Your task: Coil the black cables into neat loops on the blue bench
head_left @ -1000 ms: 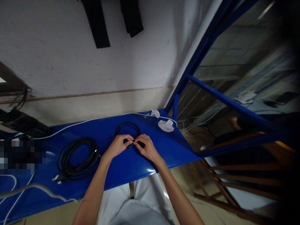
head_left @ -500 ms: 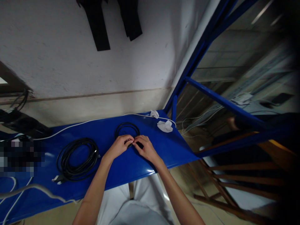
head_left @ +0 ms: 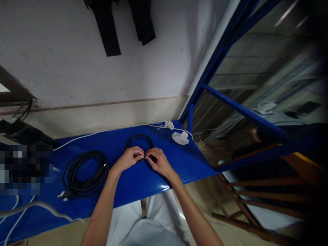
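We saw both hands close together, fingertips almost meeting. The left hand (head_left: 132, 158) pinched the small black coil (head_left: 139, 135) at its near side, thumb against fingers; the right hand (head_left: 159, 160) pinched it just beside, same pose. Fingers hid the exact bit gripped, so we couldn't tell finer detail there. The coil lay flat on the blue counter (head_left: 138, 186), its ring reaching out past the hands toward the wall (head_left: 110, 80), near edge under the fingertips.

Left of the left hand, near the forearm but apart from the small coil, we had a bigger black coil (head_left: 74, 186), also flat, with a plug (head_left: 65, 195) at its near left. Right of the right hand, well apart, we noted two crumpled white papers (head_left: 180, 138), one farther back. A white cable (head_left: 102, 131) ran along the counter's back, behind the small coil. Far left, a thick grey cable (head_left: 46, 205) crossed near the front edge. Right of the counter, we saw a blue frame (head_left: 246, 108) and wooden slats (head_left: 271, 196).
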### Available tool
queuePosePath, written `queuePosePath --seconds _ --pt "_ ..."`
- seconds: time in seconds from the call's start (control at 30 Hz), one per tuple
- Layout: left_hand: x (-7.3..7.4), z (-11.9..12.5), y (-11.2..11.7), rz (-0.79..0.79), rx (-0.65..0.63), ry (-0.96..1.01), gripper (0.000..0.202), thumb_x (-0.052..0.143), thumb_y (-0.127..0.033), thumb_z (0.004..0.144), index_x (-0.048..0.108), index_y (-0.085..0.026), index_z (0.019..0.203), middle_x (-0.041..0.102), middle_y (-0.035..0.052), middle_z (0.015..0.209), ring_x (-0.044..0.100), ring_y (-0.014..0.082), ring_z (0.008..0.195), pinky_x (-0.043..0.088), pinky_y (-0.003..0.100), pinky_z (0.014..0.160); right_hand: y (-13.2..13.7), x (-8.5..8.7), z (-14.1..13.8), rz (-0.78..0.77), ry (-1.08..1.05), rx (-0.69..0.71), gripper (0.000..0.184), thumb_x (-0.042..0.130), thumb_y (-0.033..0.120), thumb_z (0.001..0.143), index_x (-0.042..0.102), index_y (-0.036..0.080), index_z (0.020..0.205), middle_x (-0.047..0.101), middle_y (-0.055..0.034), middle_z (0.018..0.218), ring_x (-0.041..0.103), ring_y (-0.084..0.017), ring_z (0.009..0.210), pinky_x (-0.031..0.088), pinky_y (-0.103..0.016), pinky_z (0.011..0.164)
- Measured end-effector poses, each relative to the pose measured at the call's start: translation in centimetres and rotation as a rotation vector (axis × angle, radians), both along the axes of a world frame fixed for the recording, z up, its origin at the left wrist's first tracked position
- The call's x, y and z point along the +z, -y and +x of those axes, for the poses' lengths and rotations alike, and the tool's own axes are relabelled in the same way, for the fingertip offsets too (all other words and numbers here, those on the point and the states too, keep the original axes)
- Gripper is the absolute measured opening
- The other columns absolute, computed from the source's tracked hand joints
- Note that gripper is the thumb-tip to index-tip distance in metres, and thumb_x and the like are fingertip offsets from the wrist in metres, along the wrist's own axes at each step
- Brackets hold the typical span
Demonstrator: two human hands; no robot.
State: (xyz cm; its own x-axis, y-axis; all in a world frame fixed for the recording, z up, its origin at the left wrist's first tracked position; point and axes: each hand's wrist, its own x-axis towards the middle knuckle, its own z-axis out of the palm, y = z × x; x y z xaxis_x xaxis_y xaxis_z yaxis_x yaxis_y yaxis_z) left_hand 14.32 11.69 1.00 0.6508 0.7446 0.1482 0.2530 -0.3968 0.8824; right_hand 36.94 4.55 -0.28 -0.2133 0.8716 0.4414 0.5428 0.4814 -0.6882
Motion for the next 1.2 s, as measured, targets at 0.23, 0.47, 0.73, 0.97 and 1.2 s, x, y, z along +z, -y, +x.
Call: queuePosePath --seconds 0.23,0.47,0.73,0.97,1.2 --pt "0.8 0.6 0.8 0.033 0.014 -0.073 0.019 0.059 -0.031 0.107 0.074 -0.021 0.101 0.077 0.0056 0.101 0.071 0.0206 0.096 0.051 0.031 0.091 0.0 0.0 0.1 0.009 -0.001 0.015 0.007 0.067 0.025 0.107 0.073 0.027 0.110 0.079 -0.0075 0.117 0.073 -0.027 0.117 0.050 -0.049 0.107" --pt "1.4 1.0 1.2 0.008 0.029 -0.079 0.019 0.054 -0.031 0.110 0.069 -0.022 0.103 0.076 0.0028 0.097 0.071 0.0194 0.093 0.050 0.028 0.088 -0.1 -0.1 0.2 0.002 -0.028 0.015 0.009 0.070 0.023 0.104 0.075 0.028 0.110 0.081 -0.0070 0.117 0.074 -0.027 0.119 0.052 -0.050 0.108" --pt "1.3 1.0 1.0 -0.011 0.036 -0.032 0.021 0.062 -0.035 0.105 0.078 -0.021 0.102 0.081 0.0056 0.100 0.073 0.0212 0.093 0.054 0.030 0.090 -0.2 -0.2 0.1 -0.017 -0.045 -0.008 0.008 0.068 0.025 0.105 0.076 0.027 0.106 0.082 -0.0074 0.115 0.076 -0.027 0.116 0.053 -0.049 0.107" --pt "0.0 0.5 0.5 -0.117 0.054 -0.024 0.015 0.072 -0.031 0.098 0.082 -0.021 0.102 0.083 0.0061 0.101 0.077 0.0221 0.095 0.055 0.031 0.090 -0.3 -0.4 0.1 -0.018 -0.072 -0.012 0.011 0.067 0.024 0.105 0.078 0.027 0.104 0.082 -0.0075 0.114 0.077 -0.026 0.114 0.053 -0.048 0.106" --pt "0.4 0.4 0.4 -0.103 0.043 -0.038 0.019 0.071 -0.036 0.099 0.084 -0.021 0.099 0.084 0.0059 0.099 0.075 0.0233 0.093 0.054 0.032 0.089 -0.3 0.0 0.1 -0.015 -0.086 0.015 0.013 0.066 0.024 0.105 0.079 0.026 0.103 0.083 -0.0066 0.111 0.077 -0.026 0.112 0.054 -0.047 0.105"
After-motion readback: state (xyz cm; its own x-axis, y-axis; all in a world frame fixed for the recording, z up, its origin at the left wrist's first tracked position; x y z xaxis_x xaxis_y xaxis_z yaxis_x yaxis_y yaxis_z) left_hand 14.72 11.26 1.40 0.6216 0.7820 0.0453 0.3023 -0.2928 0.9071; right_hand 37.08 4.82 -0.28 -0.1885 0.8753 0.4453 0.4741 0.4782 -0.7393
